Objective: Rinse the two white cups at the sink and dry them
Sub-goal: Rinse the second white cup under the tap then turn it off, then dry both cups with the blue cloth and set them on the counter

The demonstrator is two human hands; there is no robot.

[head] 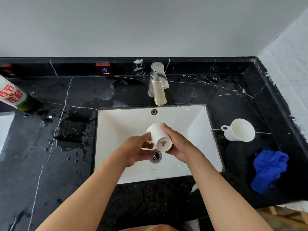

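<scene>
Over the white sink [196, 124] I hold one white cup [158, 135] tipped away from me, its stamped base facing the camera. My left hand [138, 149] grips it at the handle side. My right hand [178, 145] wraps its right side, fingers on the wall. The drain [156, 156] lies just below the cup. A second white cup [240, 130] stands on the black counter right of the sink, handle to the left, apart from both hands. No water runs from the chrome faucet [158, 84].
A crumpled blue cloth [268, 169] lies on the black marble counter [233, 100] at the right, near the second cup. A green bottle with a red-and-white label [15, 95] leans at the far left. Water puddles [71, 135] spread left of the sink. Walls close the back and right.
</scene>
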